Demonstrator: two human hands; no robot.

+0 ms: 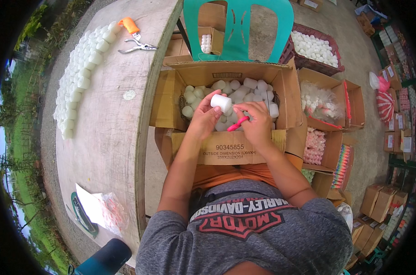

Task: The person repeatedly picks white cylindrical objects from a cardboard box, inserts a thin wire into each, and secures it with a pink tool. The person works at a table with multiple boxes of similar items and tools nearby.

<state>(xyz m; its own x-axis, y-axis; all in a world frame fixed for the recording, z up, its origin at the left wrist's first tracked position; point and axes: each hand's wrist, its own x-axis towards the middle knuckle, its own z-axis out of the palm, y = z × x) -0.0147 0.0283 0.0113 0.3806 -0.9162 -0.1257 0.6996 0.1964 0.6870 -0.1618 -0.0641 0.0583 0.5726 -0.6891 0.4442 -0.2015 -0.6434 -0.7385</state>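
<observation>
My left hand (205, 118) holds a white cylindrical candle (221, 103) between thumb and fingers, tilted above an open cardboard box (231, 145). Close to the candle's right end is my right hand (257, 121), its thumb and fingers bent together. Pink-handled scissors (238, 123) sit in that hand, a pink loop showing below the fingers. The blades, and whatever the fingertips pinch, cannot be made out. Many similar white candles (250, 83) lie loose in the box under both hands.
Left, a worktable (112, 105) bears rows of white candles (82, 78), orange-handled pliers (137, 39) and a plastic bag (112, 208). A green chair (240, 46) stands beyond the box. To the right are a crate (338, 68) of candles and a carton (329, 158) of pink pieces.
</observation>
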